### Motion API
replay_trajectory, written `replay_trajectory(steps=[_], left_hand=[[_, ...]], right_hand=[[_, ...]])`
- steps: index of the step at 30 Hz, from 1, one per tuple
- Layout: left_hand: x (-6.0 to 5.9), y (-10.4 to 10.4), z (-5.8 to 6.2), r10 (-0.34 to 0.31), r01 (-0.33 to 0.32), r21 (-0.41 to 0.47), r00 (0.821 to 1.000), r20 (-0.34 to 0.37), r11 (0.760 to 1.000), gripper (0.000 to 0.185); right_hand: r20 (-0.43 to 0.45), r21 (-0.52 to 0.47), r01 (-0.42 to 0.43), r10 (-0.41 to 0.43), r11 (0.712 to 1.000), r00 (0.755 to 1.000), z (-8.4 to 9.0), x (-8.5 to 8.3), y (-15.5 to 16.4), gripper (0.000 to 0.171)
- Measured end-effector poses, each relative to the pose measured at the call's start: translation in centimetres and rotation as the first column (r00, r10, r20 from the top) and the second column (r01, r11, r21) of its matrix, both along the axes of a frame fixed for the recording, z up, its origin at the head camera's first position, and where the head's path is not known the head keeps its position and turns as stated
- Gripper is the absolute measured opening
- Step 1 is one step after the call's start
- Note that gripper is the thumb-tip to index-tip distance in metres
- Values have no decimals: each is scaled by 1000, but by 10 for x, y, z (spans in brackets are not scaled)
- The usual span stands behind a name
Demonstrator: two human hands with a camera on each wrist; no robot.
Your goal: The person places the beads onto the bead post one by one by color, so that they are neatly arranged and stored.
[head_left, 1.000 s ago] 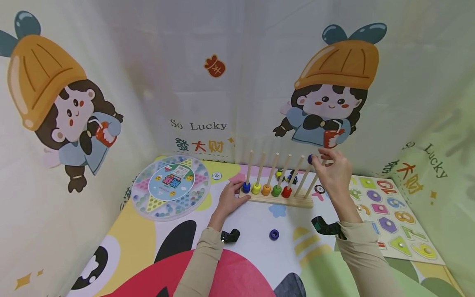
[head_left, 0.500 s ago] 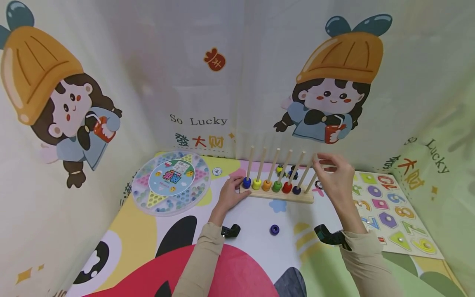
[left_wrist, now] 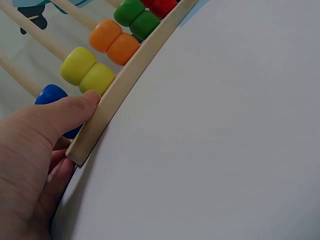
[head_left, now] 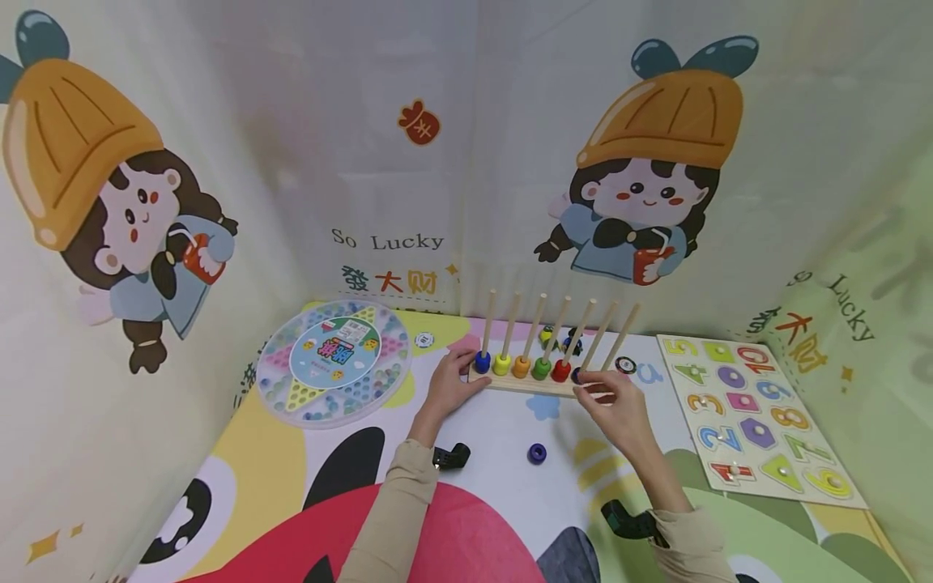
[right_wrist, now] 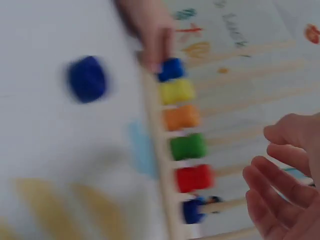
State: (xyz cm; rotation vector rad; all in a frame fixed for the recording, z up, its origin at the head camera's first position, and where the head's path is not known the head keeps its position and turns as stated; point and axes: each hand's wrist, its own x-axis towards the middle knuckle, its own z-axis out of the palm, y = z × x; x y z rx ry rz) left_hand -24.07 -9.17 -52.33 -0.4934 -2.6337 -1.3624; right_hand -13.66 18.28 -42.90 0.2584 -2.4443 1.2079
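Note:
My left hand (head_left: 446, 390) grips the left end of a wooden bead peg stand (left_wrist: 122, 80), thumb against the front of its base and fingers behind the end. Several upright pegs carry beads: blue (head_left: 483, 362), yellow (head_left: 501, 364), orange (head_left: 521, 367), green (head_left: 542, 368) and red (head_left: 561, 371) from left to right. A dark blue bead (right_wrist: 192, 211) sits low on the following peg; the rightmost peg (head_left: 621, 336) rises beside it. In the right wrist view my right hand (right_wrist: 287, 175) is empty, its fingers apart. A loose dark blue bead (head_left: 537, 453) lies in front of the stand.
A round Chinese checkers board (head_left: 280, 405) lies at the left. To the right is a number puzzle board (head_left: 739, 376). Small figures (head_left: 548, 338) and a black round chip (head_left: 625, 365) lie behind the stand. A printed curtain (head_left: 379, 162) rises at the back.
My right hand let go of a dark blue bead, which dropped down the second peg from the right. The hand then came down toward the front of the stand. My left hand kept its grip.

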Motion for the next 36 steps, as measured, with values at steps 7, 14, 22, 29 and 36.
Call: replay_trajectory(steps=[7, 14, 22, 29, 36], left_hand=[[2, 1, 2, 3, -3, 8, 1000, 2, 1000, 61], [3, 2, -1, 12, -13, -20, 1000, -16, 1000, 60], [3, 3, 1, 32, -35, -54, 998, -57, 998, 60], [4, 3, 3, 44, -47, -62, 998, -51, 997, 60], [4, 3, 3, 28, -30, -48, 999, -32, 998, 60]], right_hand=[[186, 54, -311, 297, 949, 937, -39, 15, -13, 24], [356, 27, -494, 453, 869, 817, -49, 26, -15, 34], [332, 125, -456, 396, 881, 856, -52, 28, -20, 35], [279, 136, -381, 334, 915, 901, -53, 28, -22, 31], [128, 70, -236, 226, 969, 966, -44, 21, -11, 30]])
